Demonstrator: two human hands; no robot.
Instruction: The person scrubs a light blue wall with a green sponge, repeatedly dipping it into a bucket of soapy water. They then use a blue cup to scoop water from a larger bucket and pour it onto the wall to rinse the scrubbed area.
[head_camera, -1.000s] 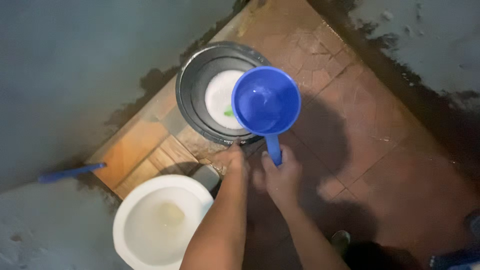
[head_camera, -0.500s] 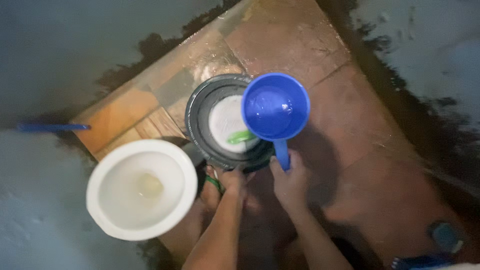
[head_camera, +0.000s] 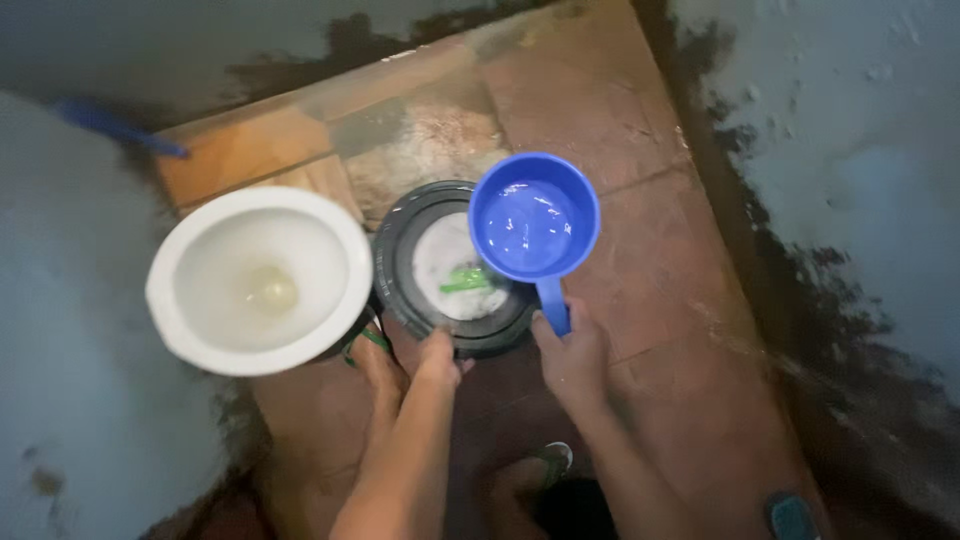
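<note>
Right hand (head_camera: 575, 350) is clenched around the handle of the blue dipper (head_camera: 534, 222), held level at frame centre over the right rim of the black bucket (head_camera: 400, 290); water sits inside the dipper. Left hand (head_camera: 437, 352) is curled onto the bucket's near rim. Since a second ago the view has swung: the white toilet (head_camera: 200, 345) now sits left of centre, touching or just beside the bucket. Dipper holds the same spot over the bucket, not tipped. Something green (head_camera: 466, 280) floats in the bucket.
</note>
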